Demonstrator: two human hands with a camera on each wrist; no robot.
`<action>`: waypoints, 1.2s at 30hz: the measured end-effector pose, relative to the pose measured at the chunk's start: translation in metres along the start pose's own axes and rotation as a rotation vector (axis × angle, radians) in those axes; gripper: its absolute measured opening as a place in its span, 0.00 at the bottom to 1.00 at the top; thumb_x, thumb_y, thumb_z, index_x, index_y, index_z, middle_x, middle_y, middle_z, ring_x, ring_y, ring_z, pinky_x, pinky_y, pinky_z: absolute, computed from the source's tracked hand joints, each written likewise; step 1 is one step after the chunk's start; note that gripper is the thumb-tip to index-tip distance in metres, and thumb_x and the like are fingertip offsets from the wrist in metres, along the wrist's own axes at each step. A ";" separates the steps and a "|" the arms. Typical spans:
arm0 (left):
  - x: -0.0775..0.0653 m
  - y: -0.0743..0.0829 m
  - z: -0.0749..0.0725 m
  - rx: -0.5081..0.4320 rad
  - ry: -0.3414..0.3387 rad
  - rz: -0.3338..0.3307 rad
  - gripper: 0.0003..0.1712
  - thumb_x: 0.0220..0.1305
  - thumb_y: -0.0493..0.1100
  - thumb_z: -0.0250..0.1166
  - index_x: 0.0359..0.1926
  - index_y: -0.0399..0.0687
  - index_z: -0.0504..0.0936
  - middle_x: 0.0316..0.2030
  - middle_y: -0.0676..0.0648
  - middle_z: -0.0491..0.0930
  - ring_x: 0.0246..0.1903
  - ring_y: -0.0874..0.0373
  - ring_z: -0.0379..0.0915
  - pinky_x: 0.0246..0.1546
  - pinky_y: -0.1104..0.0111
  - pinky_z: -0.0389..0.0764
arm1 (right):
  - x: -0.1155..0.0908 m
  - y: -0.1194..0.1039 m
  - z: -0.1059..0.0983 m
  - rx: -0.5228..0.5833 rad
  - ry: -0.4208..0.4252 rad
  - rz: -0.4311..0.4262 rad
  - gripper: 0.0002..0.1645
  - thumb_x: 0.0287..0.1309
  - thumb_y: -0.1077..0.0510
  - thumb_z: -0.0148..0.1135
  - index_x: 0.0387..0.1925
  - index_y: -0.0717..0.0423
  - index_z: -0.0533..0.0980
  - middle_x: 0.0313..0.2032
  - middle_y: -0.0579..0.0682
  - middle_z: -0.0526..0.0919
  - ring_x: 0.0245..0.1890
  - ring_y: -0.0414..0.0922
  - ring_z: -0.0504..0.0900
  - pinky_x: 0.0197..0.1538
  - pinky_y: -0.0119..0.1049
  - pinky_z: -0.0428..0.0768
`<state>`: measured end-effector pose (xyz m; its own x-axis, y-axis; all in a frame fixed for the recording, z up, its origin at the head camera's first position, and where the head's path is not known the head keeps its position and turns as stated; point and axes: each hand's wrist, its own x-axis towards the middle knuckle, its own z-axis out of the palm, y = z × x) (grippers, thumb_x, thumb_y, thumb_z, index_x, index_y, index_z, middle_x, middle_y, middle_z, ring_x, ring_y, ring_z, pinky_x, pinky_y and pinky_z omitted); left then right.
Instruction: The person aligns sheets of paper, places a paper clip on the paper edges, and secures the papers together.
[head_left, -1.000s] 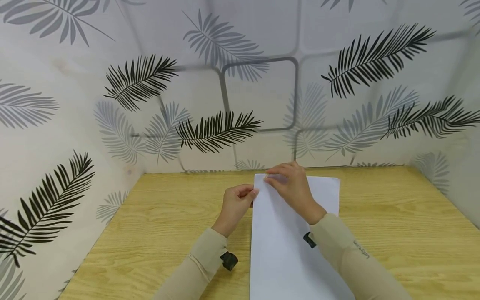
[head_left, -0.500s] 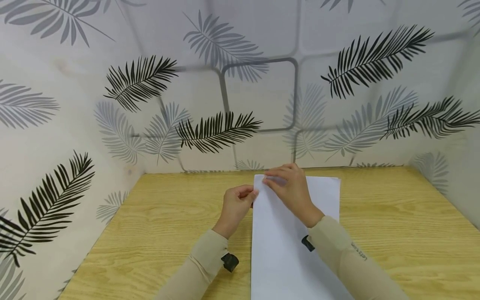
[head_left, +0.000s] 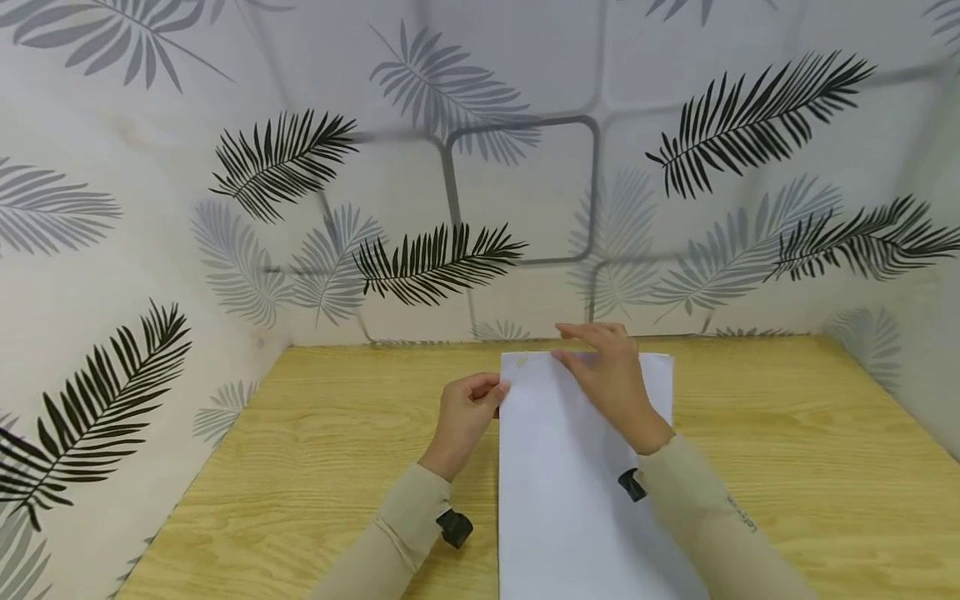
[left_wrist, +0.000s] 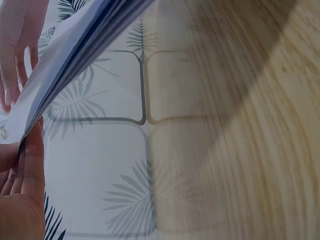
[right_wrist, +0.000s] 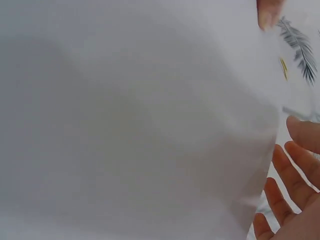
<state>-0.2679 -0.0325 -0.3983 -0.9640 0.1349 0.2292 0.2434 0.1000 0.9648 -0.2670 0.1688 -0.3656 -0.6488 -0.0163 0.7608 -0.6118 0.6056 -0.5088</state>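
A stack of white paper sheets [head_left: 558,475] stands out from the table towards the head camera, its layered edge [left_wrist: 75,62] visible in the left wrist view. My left hand [head_left: 462,417] pinches that stack at the left edge near the top, thumb in front and fingers behind. At the top left corner sits a small gold paper clip [head_left: 522,359], also visible in the right wrist view as a thin gold clip [right_wrist: 283,68]. To the right of the clip, my right hand [head_left: 613,383] is at the top edge, thumb and fingers apart with nothing between them.
Under the paper is a wood-grain table [head_left: 360,433], its far edge meeting a wall covering [head_left: 525,200] printed with leaves. A dark wrist camera [head_left: 454,528] shows on the left sleeve and another camera [head_left: 632,485] on the right.
My right hand has come away from the top left corner and moved right, its fingers parting. The gold clip there is now uncovered. The left hand and paper have shifted slightly left.
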 end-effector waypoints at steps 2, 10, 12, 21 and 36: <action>0.000 -0.001 -0.001 0.007 0.006 0.002 0.10 0.64 0.37 0.64 0.41 0.32 0.84 0.29 0.43 0.83 0.24 0.63 0.75 0.34 0.60 0.82 | 0.001 0.005 -0.009 0.010 0.041 0.029 0.17 0.48 0.67 0.72 0.44 0.64 0.82 0.39 0.58 0.85 0.43 0.59 0.75 0.51 0.52 0.67; -0.002 0.000 -0.004 -0.021 0.006 -0.008 0.12 0.64 0.37 0.64 0.44 0.30 0.83 0.28 0.45 0.82 0.25 0.64 0.75 0.33 0.66 0.81 | -0.004 0.026 -0.054 0.002 0.074 0.332 0.20 0.69 0.54 0.54 0.52 0.65 0.78 0.48 0.62 0.82 0.41 0.51 0.76 0.42 0.31 0.70; -0.001 0.000 -0.005 -0.023 0.006 -0.008 0.13 0.64 0.38 0.64 0.44 0.31 0.83 0.29 0.45 0.82 0.25 0.63 0.75 0.33 0.68 0.81 | -0.008 0.032 -0.066 0.051 0.001 0.423 0.26 0.72 0.48 0.48 0.57 0.65 0.74 0.51 0.62 0.80 0.44 0.45 0.76 0.42 0.24 0.71; 0.000 -0.001 -0.005 -0.029 0.014 -0.024 0.11 0.65 0.37 0.63 0.44 0.32 0.83 0.27 0.48 0.81 0.25 0.63 0.76 0.32 0.69 0.81 | -0.034 0.059 -0.099 0.476 -0.449 0.756 0.47 0.72 0.40 0.42 0.72 0.71 0.44 0.71 0.67 0.49 0.69 0.59 0.55 0.63 0.43 0.67; 0.005 0.001 -0.009 -0.058 0.043 -0.039 0.13 0.65 0.36 0.63 0.45 0.29 0.82 0.26 0.52 0.81 0.24 0.65 0.77 0.32 0.70 0.81 | -0.081 0.061 -0.105 0.524 -0.697 0.768 0.36 0.69 0.54 0.54 0.63 0.80 0.57 0.57 0.69 0.71 0.54 0.47 0.76 0.51 0.40 0.79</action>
<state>-0.2736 -0.0408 -0.3948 -0.9766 0.0898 0.1956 0.2003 0.0466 0.9786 -0.2047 0.2906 -0.4159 -0.9390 -0.3206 -0.1248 0.0447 0.2458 -0.9683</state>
